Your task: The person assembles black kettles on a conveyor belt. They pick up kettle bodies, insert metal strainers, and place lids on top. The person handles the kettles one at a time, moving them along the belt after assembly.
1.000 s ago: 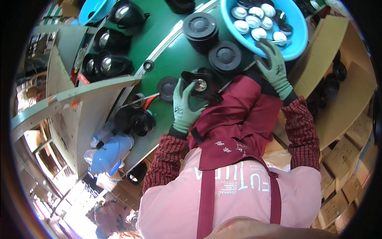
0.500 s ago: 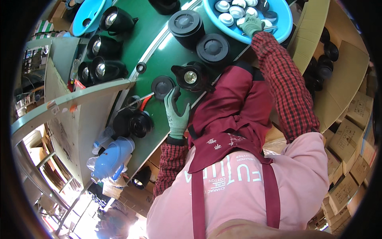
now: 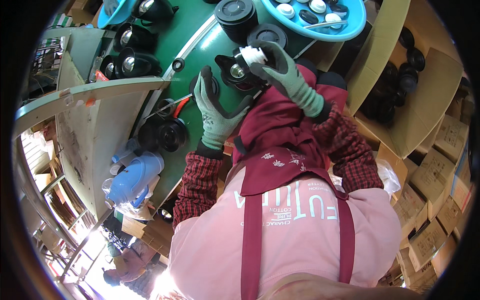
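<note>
A green table runs slantwise through the room, with a pale metal strip along it. Near its near edge, in front of the person, stands a black pot with a shiny inside. The right hand, gloved, curls its fingers and thumb round a white ridged stopper with a black rim, at the pot's mouth; whether the two touch cannot be told. The left hand, also gloved, is spread wide and grasps nothing, beside the pot and partly over a round black lid.

Toward the table's right end are a stack of black lids and a blue basin of white and black stoppers. A blue jug lies by the left corner, close to a grey partition. Right of the table stands an open carton with black parts inside; brown boxes are piled behind. Another person shows in bright light at lower left.
</note>
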Demonstrator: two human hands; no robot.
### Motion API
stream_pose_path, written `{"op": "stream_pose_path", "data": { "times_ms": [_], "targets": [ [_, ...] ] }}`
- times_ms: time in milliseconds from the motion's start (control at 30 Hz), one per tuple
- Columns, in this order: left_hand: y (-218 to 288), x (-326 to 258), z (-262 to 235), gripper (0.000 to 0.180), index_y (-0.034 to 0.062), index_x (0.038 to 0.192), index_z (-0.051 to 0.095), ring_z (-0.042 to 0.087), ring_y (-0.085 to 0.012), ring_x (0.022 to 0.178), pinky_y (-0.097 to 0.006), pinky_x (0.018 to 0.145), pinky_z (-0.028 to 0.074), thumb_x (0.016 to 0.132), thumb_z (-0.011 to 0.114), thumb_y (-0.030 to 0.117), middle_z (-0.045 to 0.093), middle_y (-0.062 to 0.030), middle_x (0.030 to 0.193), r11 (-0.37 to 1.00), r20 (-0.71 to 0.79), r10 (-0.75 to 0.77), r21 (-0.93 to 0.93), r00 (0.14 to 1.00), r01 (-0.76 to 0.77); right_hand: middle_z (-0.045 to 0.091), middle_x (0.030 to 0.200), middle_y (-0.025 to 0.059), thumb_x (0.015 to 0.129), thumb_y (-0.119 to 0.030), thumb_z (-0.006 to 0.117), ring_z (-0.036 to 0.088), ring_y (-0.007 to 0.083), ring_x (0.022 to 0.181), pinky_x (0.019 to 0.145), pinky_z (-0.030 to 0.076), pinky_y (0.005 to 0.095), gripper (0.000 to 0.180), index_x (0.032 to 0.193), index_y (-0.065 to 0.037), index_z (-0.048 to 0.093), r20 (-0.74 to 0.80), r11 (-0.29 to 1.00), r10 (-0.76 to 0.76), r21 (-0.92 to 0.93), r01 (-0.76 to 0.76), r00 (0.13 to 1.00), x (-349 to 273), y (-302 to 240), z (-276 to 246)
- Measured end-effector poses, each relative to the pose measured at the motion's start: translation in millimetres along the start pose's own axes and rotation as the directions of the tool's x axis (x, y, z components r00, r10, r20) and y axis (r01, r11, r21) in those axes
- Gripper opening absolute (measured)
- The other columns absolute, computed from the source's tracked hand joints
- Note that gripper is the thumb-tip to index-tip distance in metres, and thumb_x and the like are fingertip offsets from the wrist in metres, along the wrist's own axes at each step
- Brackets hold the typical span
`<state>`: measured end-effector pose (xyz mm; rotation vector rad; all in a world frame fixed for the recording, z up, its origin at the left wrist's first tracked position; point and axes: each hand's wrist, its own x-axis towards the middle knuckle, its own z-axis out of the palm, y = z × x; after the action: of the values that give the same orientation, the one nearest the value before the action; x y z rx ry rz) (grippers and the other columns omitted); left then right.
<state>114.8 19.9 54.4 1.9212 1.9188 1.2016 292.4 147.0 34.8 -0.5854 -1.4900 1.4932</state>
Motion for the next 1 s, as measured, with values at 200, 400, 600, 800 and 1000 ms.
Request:
{"op": "stream_pose_path", "data": {
  "times_ms": [200,400,600,800,1000],
  "targets": [
    [-1,10,7,0.137,0.0066,0.163,0.018,0.046,-0.0365,0.135,-0.045,0.113,0.040,0.055,0.101,0.023,0.037,-0.0180,0.150,0.992,-0.036,-0.051,-0.114,0.998,0.047,0.062,0.117,0.0026,0.106,-0.027,0.058,0.057,0.0090,0.101,0.087,0.048,0.0242,0.044,0.142,-0.002,0.054,0.126,0.916,0.368,0.124,-0.383,0.921,-6,-4,29],
    [-2,26,9,0.105,0.0091,0.152,0.044,0.051,-0.0379,0.129,-0.049,0.106,0.045,0.061,0.095,0.024,0.052,-0.0166,0.139,0.995,-0.017,0.097,0.008,0.995,-0.096,0.062,0.123,0.0042,0.105,-0.024,0.062,0.060,0.0137,0.111,0.096,0.049,0.0286,0.041,0.139,-0.003,0.057,-0.097,0.950,0.219,0.248,-0.189,0.971,-34,10,44],
    [-10,38,24,0.105,0.0191,0.151,0.043,0.045,-0.0397,0.134,-0.055,0.109,0.039,0.063,0.095,0.042,0.047,-0.0165,0.145,0.931,0.227,-0.095,0.366,0.969,0.006,0.063,0.125,0.0122,0.099,-0.018,0.069,0.061,0.0224,0.114,0.099,0.049,0.0316,0.037,0.131,-0.001,0.061,-0.177,0.886,0.171,-0.403,-0.229,0.969,-68,47,-4],
    [-21,54,23,0.116,0.0113,0.153,0.037,0.039,-0.0406,0.143,-0.056,0.115,0.031,0.060,0.093,0.052,0.043,-0.0165,0.149,0.908,0.439,-0.031,0.388,0.898,-0.159,0.060,0.128,0.0152,0.094,-0.025,0.073,0.062,0.0288,0.113,0.097,0.052,0.0361,0.044,0.131,-0.003,0.060,-0.198,0.866,0.391,-0.254,-0.432,0.899,-105,43,-1],
    [-29,72,11,0.117,0.0158,0.155,0.035,0.043,-0.0406,0.138,-0.055,0.114,0.033,0.058,0.094,0.045,0.045,-0.0154,0.147,0.939,0.559,0.040,0.263,0.828,-0.223,0.058,0.130,0.0152,0.094,-0.026,0.073,0.062,0.0278,0.112,0.095,0.052,0.0345,0.048,0.133,-0.004,0.058,-0.153,0.860,0.383,-0.301,-0.413,0.911,-102,47,0]
  ]
}}
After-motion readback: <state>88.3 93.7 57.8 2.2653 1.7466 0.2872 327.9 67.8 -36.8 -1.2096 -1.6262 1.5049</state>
